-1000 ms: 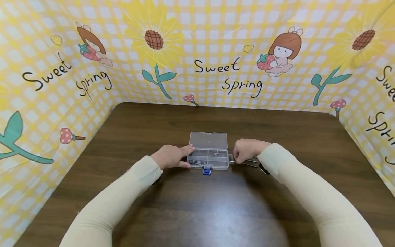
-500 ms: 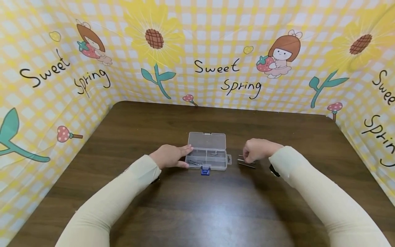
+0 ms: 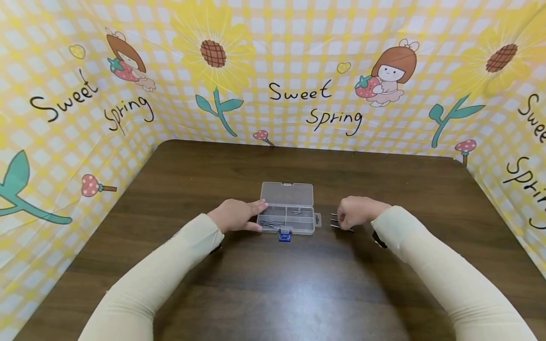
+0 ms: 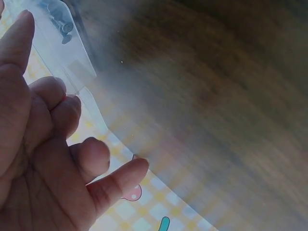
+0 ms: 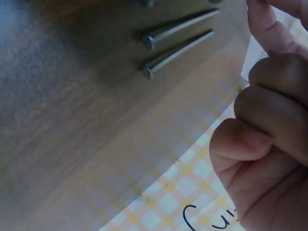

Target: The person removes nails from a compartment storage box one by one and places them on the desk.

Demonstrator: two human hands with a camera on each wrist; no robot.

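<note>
A clear plastic compartment box stands with its lid tipped back. My left hand touches the box's left end, index finger near the back corner and thumb near the front corner. Several long nails lie in its front left compartment, and small metal pieces in the back right one. To the right of the box, my right hand is over a row of nails, with curled fingers at the front nail. Its fingertips are hidden, so I cannot tell whether they pinch that nail. Two nails show fully in the right wrist view.
A blue latch hangs at the box's front, and a hanging tab juts from its right side. The brown wooden table is bordered by a yellow checked cloth at the back and sides.
My right hand has moved right, from beside the box to the nails, then slightly lower onto the front nail. The left hand stays at the box's left end.
</note>
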